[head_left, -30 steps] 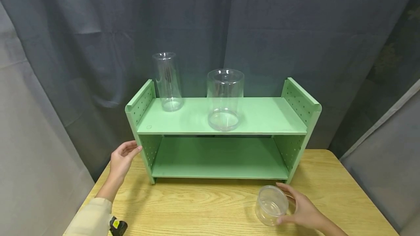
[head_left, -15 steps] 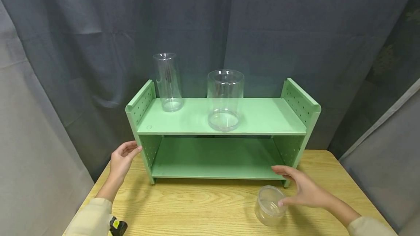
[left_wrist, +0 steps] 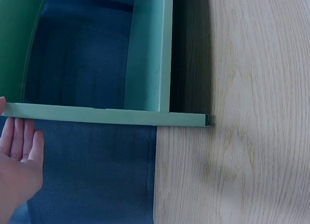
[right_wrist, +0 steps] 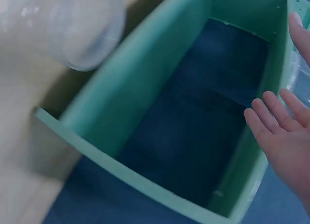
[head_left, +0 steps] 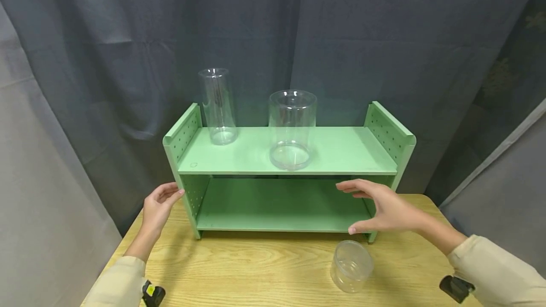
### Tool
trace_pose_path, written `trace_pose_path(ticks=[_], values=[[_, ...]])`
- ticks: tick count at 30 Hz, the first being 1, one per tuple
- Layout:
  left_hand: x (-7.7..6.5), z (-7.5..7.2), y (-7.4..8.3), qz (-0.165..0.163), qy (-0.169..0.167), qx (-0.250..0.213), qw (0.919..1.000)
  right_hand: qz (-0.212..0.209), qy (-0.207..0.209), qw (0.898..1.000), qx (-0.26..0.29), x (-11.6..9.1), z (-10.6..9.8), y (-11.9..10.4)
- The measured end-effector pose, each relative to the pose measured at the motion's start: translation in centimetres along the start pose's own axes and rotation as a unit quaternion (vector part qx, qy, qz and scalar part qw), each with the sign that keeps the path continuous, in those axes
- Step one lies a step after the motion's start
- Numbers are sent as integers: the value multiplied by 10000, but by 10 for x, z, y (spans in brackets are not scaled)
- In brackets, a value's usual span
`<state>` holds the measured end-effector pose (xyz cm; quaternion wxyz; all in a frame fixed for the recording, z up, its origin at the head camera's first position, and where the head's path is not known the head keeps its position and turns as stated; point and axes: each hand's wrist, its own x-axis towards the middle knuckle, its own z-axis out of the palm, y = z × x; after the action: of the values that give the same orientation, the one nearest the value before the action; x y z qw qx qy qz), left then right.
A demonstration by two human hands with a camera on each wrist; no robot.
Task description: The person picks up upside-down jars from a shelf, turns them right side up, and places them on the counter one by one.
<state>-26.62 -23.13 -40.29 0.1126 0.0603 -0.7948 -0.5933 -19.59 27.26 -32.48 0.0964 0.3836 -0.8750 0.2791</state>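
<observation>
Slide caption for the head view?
Left hand grips a shelf bearing a slim jar and a wide jar; empty right hand hovers near a tub.

No text, label, brand or number can be read. Only a small yellow patch (head_left: 151,290) is seen on a black wrist device (head_left: 159,296), between seven and eight o'clock in the head view (no lettering can be made out on it).

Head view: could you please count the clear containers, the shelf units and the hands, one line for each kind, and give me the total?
Clear containers: 3 (tall narrow container, wide container, short container)
Green shelf unit: 1
Hands: 2 (left hand, right hand)
Total: 6
</observation>
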Motion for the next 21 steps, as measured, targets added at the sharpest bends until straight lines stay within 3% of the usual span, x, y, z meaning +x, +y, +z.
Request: trace_pose_path(ticks=[5, 10, 15, 21], values=[[0, 0, 1, -16, 16, -42, 10000, 31, -142, 9999, -69, 25, -21, -13], [-1, 1, 1, 24, 110, -119, 9999, 376, -183, 9981, 444, 49, -38, -17], [-2, 1, 1, 57, 150, -134, 9998, 862, -77, 9882, 1263, 67, -49, -14], [-2, 2, 1, 70, 128, -142, 9998, 1494, 112, 9749, 1648, 84, -58, -12]])
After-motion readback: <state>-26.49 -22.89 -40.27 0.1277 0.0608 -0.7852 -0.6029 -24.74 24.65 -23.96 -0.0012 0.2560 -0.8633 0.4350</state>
